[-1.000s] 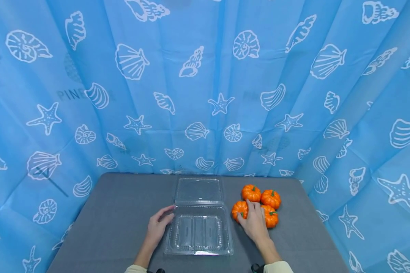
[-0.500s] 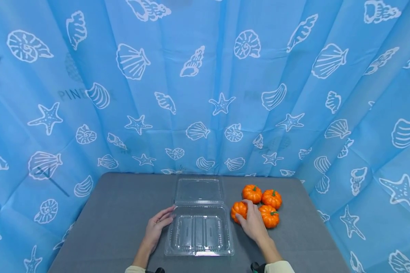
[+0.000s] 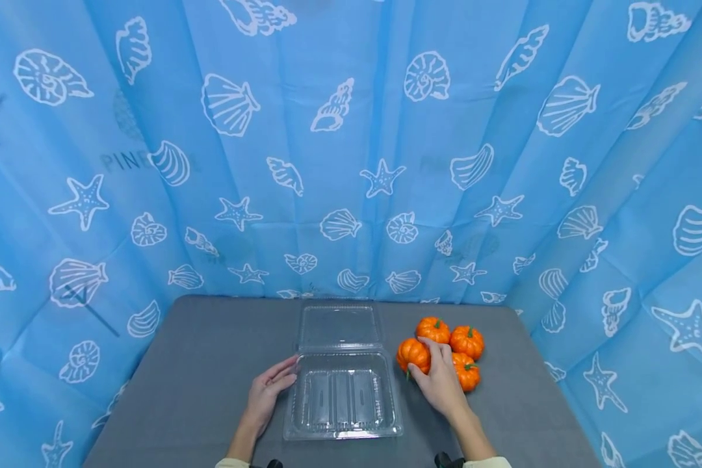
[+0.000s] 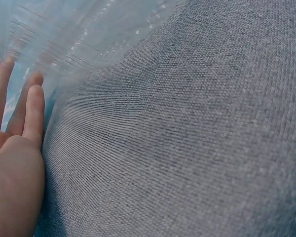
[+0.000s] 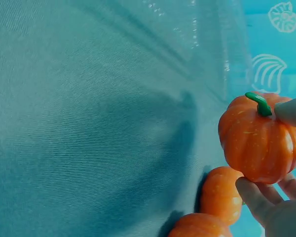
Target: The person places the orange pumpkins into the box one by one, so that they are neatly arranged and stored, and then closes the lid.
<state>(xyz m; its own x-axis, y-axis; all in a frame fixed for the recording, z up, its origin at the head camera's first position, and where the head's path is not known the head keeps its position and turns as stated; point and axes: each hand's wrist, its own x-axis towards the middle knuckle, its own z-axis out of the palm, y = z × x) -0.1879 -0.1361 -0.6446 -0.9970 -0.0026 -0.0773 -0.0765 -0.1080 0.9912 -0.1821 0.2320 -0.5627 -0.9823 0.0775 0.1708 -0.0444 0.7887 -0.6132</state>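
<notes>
A blue curtain [image 3: 339, 162] printed with white shells and starfish encloses the work area behind and at the sides. Before it stands a table [image 3: 210, 370] under a grey cloth.

A clear plastic container [image 3: 343, 433] sits on the cloth, its lid [image 3: 339, 325] lying back on the far side. The tray is longer from left to right than from front to back.

The right hand [image 3: 442, 385] pinches one orange pumpkin [image 3: 413, 355] between thumb and fingers. In the right wrist view the thumb bears on it beside the green stem [image 5: 259, 104], with the fingers on the opposite side. The fruit is rounded, with no marked long axis; in the head view its stem points toward the person. Whether it is fully off the cloth cannot be confirmed.

Governing relation: the gripped pumpkin is just beside the container's right rim, so the tray's opening lies leftward and slightly nearer the person. The right hand is much the nearer to it; the left hand [image 3: 263, 394] is across the tray, fingers extended, fingertips apparently touching the left rim near the hinge.

Three further pumpkins, the back one [image 3: 433, 329], the right one [image 3: 467, 342] and the front one [image 3: 467, 372], stand close together beyond and to the right of the held one.
</notes>
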